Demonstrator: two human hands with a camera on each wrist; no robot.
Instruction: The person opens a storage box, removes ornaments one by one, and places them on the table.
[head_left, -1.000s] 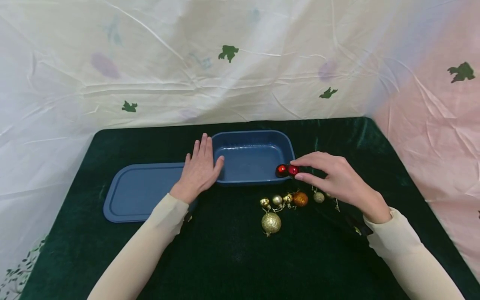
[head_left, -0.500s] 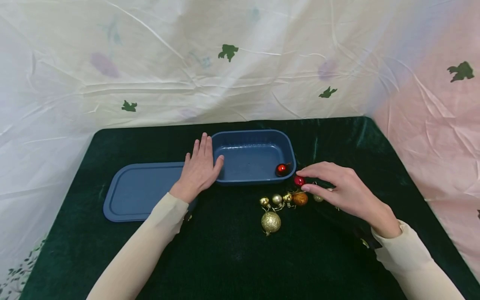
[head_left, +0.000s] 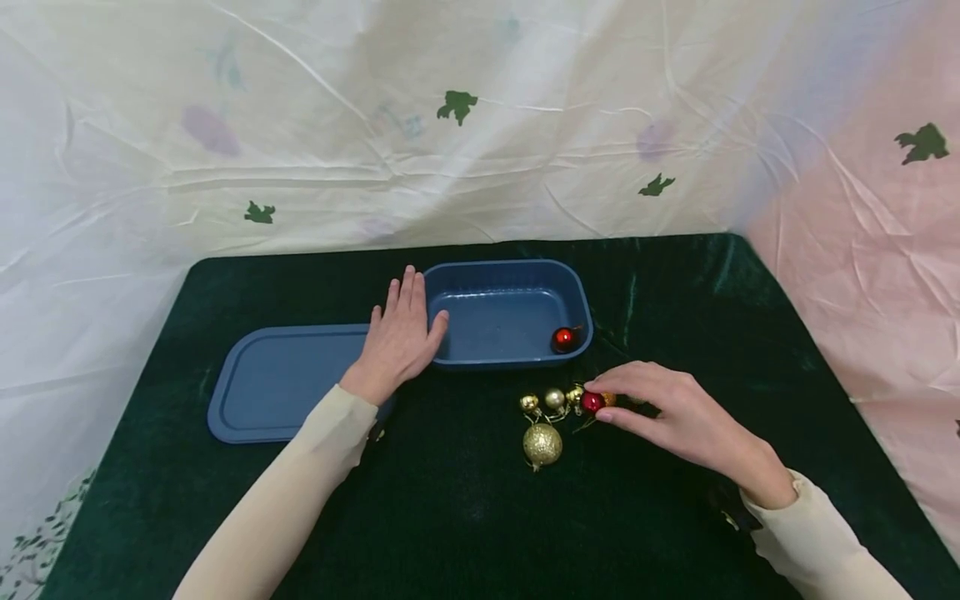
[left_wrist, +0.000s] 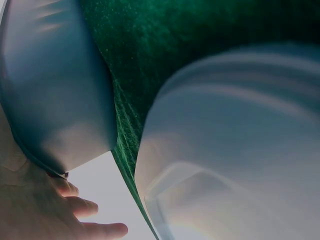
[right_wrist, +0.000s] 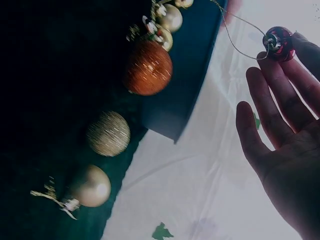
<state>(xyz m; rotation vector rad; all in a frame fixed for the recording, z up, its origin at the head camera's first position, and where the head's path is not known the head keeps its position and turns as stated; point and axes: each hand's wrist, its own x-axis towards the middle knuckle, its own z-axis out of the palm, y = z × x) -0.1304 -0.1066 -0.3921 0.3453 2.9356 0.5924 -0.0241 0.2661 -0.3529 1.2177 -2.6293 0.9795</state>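
My right hand pinches a shiny dark red bauble between thumb and fingertips, over the row of ornaments. In the right wrist view a thin gold loop hangs from this bauble, and the other fingers are spread. My left hand rests against the left side of a blue rectangular container, fingers straight. Inside, at the right front corner, lies another red bauble. The glittery orange bauble is partly hidden behind the held one in the head view.
Small gold baubles and a larger glittery gold bauble lie in front of the container. To their right are a glittery ball and a champagne one. A blue lid lies left on the dark green cloth.
My right hand has drawn the red bauble from the container's right front corner toward me, over the orange bauble. The other red bauble stays inside. My left hand has not moved.
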